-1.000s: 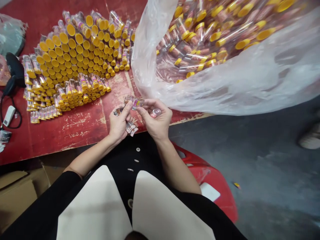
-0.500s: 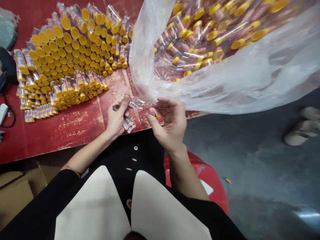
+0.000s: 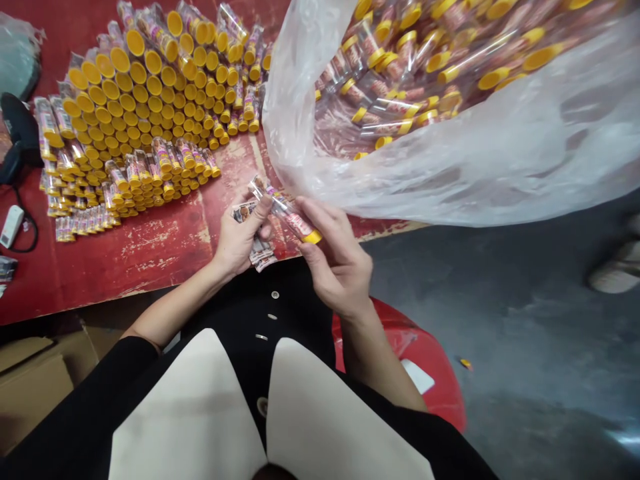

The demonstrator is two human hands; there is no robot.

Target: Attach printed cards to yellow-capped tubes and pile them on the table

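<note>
Above the front edge of the table, my left hand is closed, thumb pressed on a clear printed plastic sleeve. More folded printed sleeves stick out from under its fingers. My right hand pinches a clear tube with a yellow cap and pink contents, thumb and fingers near the cap end. The tube lies slanted, its far end towards my left hand and in line with the sleeve. How far the tube sits inside the sleeve I cannot tell.
Many yellow-capped tubes stand in a stacked pile at the left back of the red table. A large translucent bag of loose tubes fills the right. A red stool is below, a white device at far left.
The tube has moved from beside the sleeve's open end into line with it, nearer my left hand. My right hand has turned and shifted slightly, its fingers now along the tube.
</note>
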